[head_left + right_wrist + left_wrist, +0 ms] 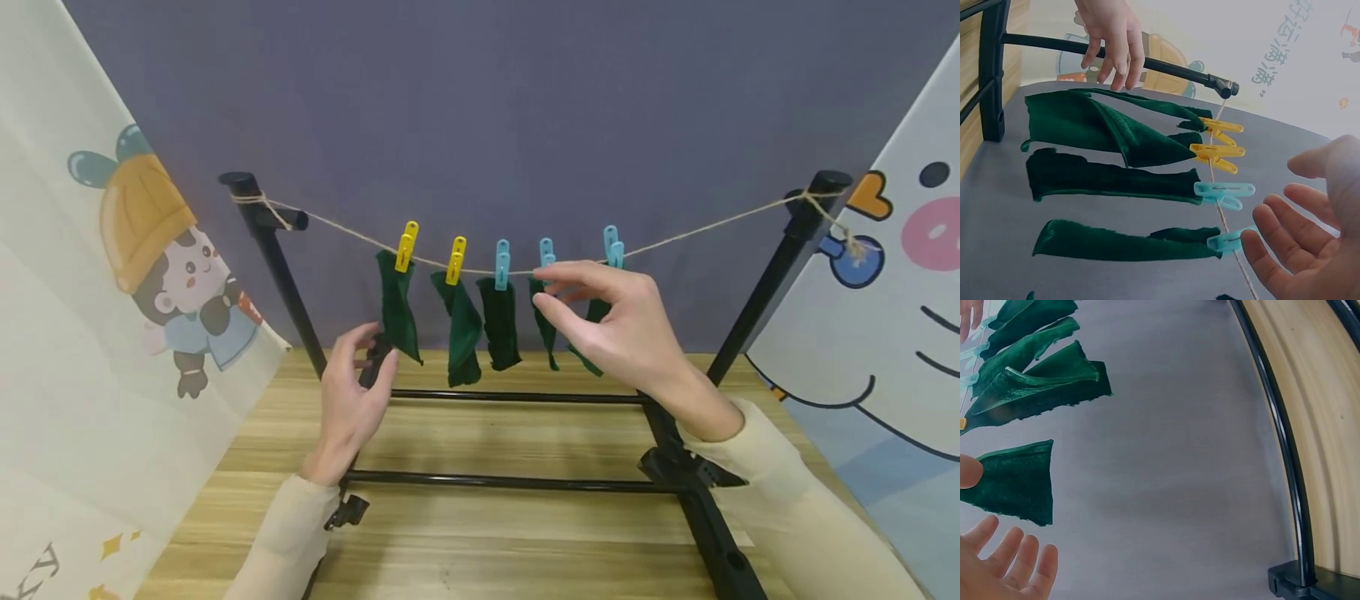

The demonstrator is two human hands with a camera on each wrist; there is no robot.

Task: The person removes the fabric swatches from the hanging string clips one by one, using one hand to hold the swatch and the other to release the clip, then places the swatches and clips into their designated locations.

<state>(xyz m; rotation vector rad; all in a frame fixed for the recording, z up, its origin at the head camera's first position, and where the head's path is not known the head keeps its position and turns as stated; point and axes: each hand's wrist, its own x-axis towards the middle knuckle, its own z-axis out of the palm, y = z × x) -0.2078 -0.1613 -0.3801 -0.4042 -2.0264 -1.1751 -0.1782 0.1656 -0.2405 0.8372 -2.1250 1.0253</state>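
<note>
Hanging in a row from a twine line (pixel 712 223), 5 green cloths (pixel 500 327) are each held at the top by a peg: 2 yellow pegs (pixel 456 261) toward the L end, then 3 lt blue pegs (pixel 502 265) toward the R. Line sags btwn the 2 uprights of a black stand (pixel 765 283), tied nr the top of each. L hand (pixel 352 392) is beside the lower part of the leftmost cloth (pixel 399 304), thumb & fingers spread w/ a gap btwn, nothing gripped; in the L wrist view the thumb overlaps that cloth's edge, can't tell if it touches. R hand (pixel 622 321) is up nr the blue pegs, thumb apart from fingers, pinching nothing; in the R wrist view a fingertip is v. close to one blue peg, contact unclear. From the head cam it partly hides the 2 rightmost cloths. Sleeves (pixel 795 492) are cream. Stand's horiz. rods (pixel 525 482) show against a wood tabletop (pixel 480 521), w/ a plain grey backdrop (pixel 487 125) behind & a cartoon-print panel (pixel 60 275) on the L.
</note>
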